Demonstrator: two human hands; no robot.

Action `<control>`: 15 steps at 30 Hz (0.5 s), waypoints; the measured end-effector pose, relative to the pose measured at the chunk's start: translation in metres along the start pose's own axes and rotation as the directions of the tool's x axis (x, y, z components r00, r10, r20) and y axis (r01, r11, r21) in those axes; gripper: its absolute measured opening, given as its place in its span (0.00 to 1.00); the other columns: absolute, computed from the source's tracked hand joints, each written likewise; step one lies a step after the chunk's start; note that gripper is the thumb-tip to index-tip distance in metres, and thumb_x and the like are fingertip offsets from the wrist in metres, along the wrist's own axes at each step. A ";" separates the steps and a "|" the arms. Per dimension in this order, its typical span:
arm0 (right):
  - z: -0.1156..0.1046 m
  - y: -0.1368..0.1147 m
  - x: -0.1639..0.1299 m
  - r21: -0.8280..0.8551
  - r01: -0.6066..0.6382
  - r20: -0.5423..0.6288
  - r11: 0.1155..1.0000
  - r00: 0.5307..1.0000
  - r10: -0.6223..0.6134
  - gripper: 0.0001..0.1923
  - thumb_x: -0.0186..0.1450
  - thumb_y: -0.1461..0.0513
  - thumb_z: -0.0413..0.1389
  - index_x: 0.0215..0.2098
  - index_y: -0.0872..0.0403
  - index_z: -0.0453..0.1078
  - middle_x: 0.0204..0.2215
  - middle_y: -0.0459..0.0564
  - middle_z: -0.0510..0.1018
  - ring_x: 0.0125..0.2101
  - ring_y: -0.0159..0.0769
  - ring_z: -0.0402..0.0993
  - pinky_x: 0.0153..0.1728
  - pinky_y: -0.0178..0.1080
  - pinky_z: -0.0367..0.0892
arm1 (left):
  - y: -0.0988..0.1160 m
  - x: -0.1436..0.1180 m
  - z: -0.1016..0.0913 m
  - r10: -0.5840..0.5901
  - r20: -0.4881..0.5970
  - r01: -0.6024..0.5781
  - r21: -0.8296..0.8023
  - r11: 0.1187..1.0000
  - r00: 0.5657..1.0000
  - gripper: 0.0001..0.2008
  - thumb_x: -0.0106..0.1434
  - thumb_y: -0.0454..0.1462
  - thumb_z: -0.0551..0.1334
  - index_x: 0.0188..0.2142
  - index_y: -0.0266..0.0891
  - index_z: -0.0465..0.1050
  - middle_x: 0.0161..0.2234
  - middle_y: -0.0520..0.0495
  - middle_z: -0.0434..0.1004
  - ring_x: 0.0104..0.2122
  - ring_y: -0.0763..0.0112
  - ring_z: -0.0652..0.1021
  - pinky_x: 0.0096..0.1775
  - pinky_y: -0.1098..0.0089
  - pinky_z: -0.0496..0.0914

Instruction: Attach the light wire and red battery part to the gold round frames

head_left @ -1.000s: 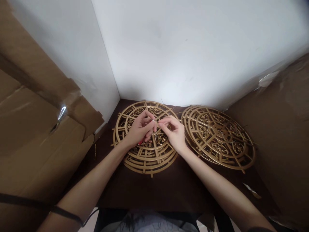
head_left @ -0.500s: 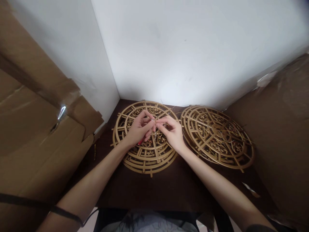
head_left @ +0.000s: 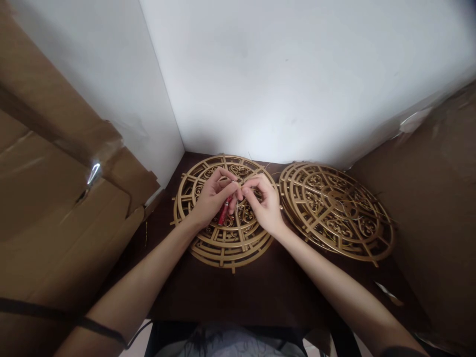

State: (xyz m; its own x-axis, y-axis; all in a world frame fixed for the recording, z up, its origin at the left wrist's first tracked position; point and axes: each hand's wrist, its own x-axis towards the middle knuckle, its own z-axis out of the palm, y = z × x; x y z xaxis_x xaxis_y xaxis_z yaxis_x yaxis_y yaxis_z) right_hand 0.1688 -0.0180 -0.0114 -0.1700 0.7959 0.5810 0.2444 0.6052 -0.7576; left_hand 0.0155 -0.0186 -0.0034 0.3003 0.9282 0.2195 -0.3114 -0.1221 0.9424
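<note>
My left hand and my right hand meet over a stack of round gold openwork panels. Under the left fingers pokes out the red handle of a small tool; its working end is hidden, so its exact kind does not show. The left thumb and forefinger are pinched together near the right fingertips. My right thumb and forefinger are pinched too, on what looks like a thin wire. Fine loose strands stick out behind the hands.
A second stack of the gold panels lies on the right of the dark table. Cardboard stands at the left, more cardboard at the right, and a white wall behind. A small pale scrap lies at the right.
My fingers have shifted slightly, and more of the tool's red handle shows below my left hand. Both stacks lie where they were.
</note>
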 end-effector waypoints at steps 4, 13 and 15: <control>-0.001 -0.001 -0.001 -0.052 0.038 -0.042 0.998 0.998 -0.040 0.04 0.65 0.63 0.52 0.32 0.52 0.68 0.34 0.48 0.68 0.39 0.36 0.67 0.42 0.42 0.64 | 0.001 -0.001 -0.001 -0.016 0.015 0.017 -0.025 1.000 1.000 0.09 0.62 0.38 0.59 0.37 0.41 0.58 0.25 0.55 0.73 0.16 0.79 0.72 0.19 0.78 0.68; 0.002 0.000 -0.004 -0.135 0.013 -0.249 0.991 0.967 -0.047 0.04 0.65 0.62 0.52 0.32 0.51 0.68 0.36 0.49 0.68 0.40 0.38 0.67 0.43 0.45 0.65 | 0.000 0.003 -0.003 -0.018 -0.206 0.004 -0.066 0.998 0.978 0.11 0.60 0.39 0.61 0.36 0.41 0.57 0.24 0.55 0.73 0.15 0.78 0.69 0.16 0.77 0.66; 0.002 -0.004 -0.006 -0.162 0.061 -0.232 0.985 0.968 -0.098 0.04 0.65 0.63 0.53 0.33 0.51 0.69 0.35 0.50 0.68 0.40 0.38 0.67 0.42 0.44 0.66 | 0.002 0.004 -0.003 -0.010 -0.282 -0.009 -0.065 0.998 0.959 0.11 0.59 0.39 0.61 0.36 0.41 0.57 0.24 0.55 0.73 0.16 0.78 0.70 0.17 0.77 0.66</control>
State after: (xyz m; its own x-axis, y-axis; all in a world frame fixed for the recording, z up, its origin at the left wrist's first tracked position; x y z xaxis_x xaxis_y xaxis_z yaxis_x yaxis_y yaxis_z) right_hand 0.1673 -0.0247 -0.0127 0.0334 0.7080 0.7054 0.3853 0.6421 -0.6628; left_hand 0.0134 -0.0140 -0.0015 0.0367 0.9908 0.1299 -0.3716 -0.1071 0.9222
